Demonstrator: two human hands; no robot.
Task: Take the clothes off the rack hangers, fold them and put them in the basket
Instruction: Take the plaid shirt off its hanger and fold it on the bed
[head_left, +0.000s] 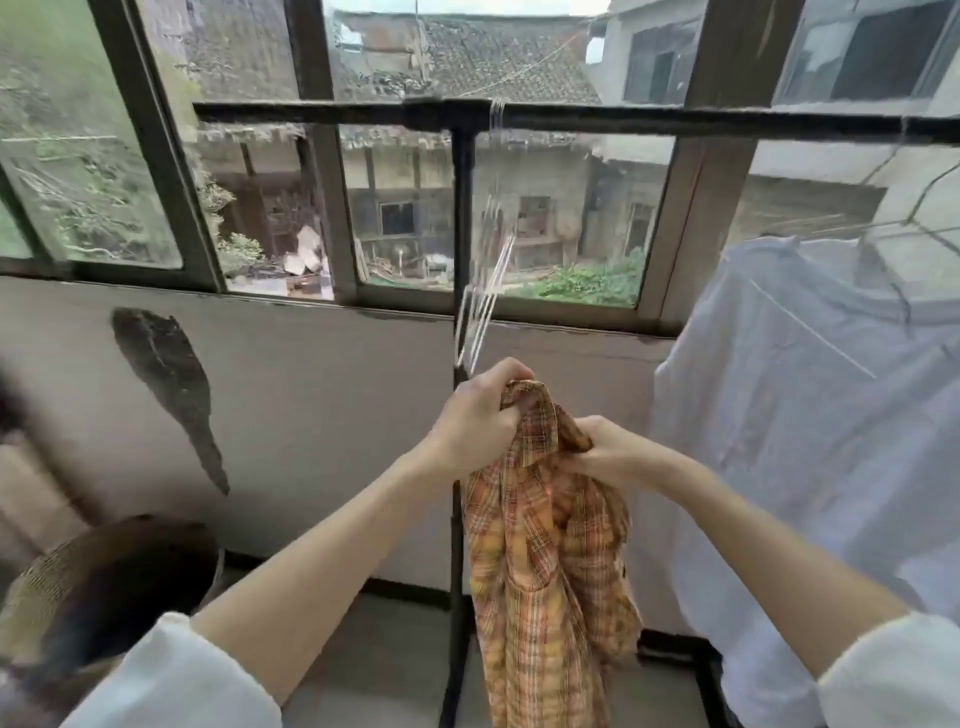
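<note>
Head view, from the left: a woven basket (109, 587) sits low by the wall. Left hand (475, 418) is raised, fingers curled tight round the collar end of the plaid shirt (545, 561), which hangs lengthwise straight down before the rack post (460, 234). Right hand (605, 449) pinches bunched cloth just beside it. A white shirt (810, 415) hangs rightmost.
</note>
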